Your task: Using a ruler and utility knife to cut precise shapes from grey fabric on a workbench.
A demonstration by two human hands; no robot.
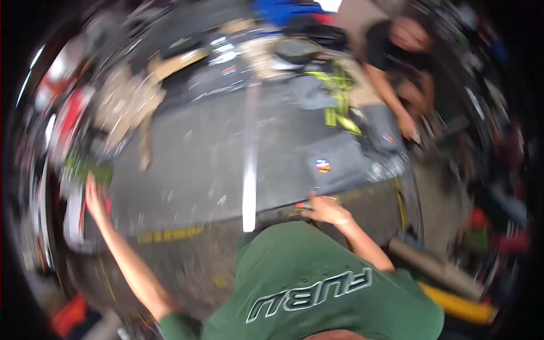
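Observation:
My left hand reaches out to the left edge of the table, its fingers stretched toward a green cloth-like bundle; motion blur hides whether they touch. Close to the table's front edge, my right hand is closed around a small dark and red thing that I cannot make out. Just beyond it lies a folded grey cloth piece with a small multicoloured patch. A long pale strip, straight and shiny, runs from front to back across the dark tabletop.
Beige pieces lie at the far left of the table. Yellow-green straps and more grey cloth lie at the back right. Another person is at the right side. A long tan roll rests at the lower right.

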